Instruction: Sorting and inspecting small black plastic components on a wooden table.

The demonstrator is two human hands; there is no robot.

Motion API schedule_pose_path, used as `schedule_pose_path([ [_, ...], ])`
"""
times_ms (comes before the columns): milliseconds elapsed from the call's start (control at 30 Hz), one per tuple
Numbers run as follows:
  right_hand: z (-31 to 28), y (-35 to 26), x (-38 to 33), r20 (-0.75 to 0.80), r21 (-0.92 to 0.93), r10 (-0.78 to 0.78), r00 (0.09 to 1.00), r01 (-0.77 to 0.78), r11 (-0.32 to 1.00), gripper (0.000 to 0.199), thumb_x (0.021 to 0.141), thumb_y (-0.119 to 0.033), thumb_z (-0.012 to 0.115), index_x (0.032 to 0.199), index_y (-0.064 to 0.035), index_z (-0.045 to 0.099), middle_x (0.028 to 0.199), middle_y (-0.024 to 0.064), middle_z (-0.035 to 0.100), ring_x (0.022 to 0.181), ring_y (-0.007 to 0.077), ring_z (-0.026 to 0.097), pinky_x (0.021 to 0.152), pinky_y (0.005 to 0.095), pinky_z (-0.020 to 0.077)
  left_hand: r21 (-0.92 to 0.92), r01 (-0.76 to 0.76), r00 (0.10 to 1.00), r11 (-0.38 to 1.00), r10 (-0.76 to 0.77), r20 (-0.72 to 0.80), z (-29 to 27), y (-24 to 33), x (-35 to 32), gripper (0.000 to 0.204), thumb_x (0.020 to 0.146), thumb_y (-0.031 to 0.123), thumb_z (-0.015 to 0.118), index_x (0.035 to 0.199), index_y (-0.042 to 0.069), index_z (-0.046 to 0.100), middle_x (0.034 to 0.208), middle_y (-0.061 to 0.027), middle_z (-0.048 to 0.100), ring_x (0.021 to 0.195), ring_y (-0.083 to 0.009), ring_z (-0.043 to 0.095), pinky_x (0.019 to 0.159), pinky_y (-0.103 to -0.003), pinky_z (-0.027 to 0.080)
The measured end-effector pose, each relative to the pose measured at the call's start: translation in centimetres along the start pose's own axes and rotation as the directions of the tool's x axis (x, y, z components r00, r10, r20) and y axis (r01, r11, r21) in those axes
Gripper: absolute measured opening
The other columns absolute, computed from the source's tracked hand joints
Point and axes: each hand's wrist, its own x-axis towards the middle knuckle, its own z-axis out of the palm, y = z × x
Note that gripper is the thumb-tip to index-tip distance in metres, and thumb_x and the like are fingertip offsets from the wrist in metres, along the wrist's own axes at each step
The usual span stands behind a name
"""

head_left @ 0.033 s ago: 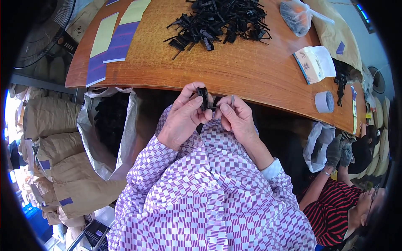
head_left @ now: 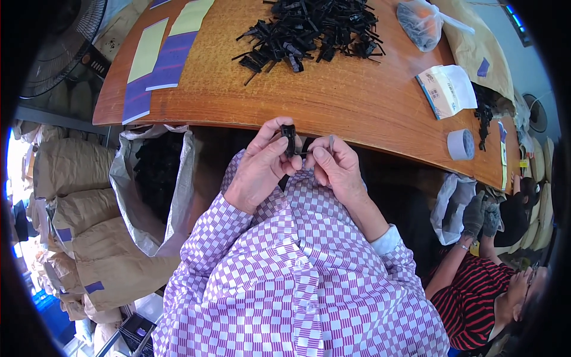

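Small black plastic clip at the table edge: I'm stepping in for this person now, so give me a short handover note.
Left hand: fingers pinch the small black plastic clip, held upright above the edge of the curved wooden table.
Right hand: closed on a thin black piece at the clip's side; how they join is too small to tell.
Supply: pile of loose black plastic parts at the table's far side.
Done: black pieces lie in the open plastic-lined sack at the left.
Left: the pile is large.

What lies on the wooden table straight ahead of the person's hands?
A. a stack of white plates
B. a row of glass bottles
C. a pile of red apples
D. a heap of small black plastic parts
D: a heap of black parts covers the table beyond both hands.
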Motion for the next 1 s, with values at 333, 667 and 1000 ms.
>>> schedule_pose_path([
  [333,-1.5,-0.5,0.9,0.227,0.254,0.116,0.967,-0.174,0.951,0.023,0.094,-0.019,0.055,0.109,-0.0028,0.055,0.076,-0.0008,0.058,0.053,0.0020,0.045,0.044,0.0159,0.0298,0.163,0.154,0.976,0.975,-0.176,0.130,0.2,-0.7,0.0,0.041,0.095,0.019,0.050,0.133,0.006,0.041,0.086,-0.0044,0.057,0.063,-0.0088,0.056,0.053,-0.018,0.044],
  [667,-2.0,0.8,0.9,0.139,-0.163,0.062,0.988,-0.039,0.986,0.023,0.093,-0.022,0.057,0.103,-0.0015,0.058,0.077,-0.0034,0.054,0.068,0.0038,0.049,0.059,0.0183,0.0405,0.694,-0.080,0.989,0.715,-0.029,0.144,0.8,-1.4,-0.4,0.042,0.092,-0.002,0.047,0.133,0.005,0.040,0.109,-0.0086,0.055,0.083,-0.0118,0.060,0.070,-0.025,0.052],
  [1000,1.1,-1.5,-0.9,0.064,-0.069,0.160,0.985,-0.155,0.985,0.037,0.100,-0.036,0.039,0.119,-0.0050,0.048,0.062,-0.0031,0.042,0.045,0.0038,0.032,0.039,0.0192,0.0224,0.833,-0.240,0.962,0.498,0.236,0.136,0.9,-1.9,-0.6,0.044,0.090,-0.006,0.046,0.133,0.003,0.041,0.112,-0.0077,0.055,0.100,-0.0114,0.054,0.083,-0.023,0.046],
])
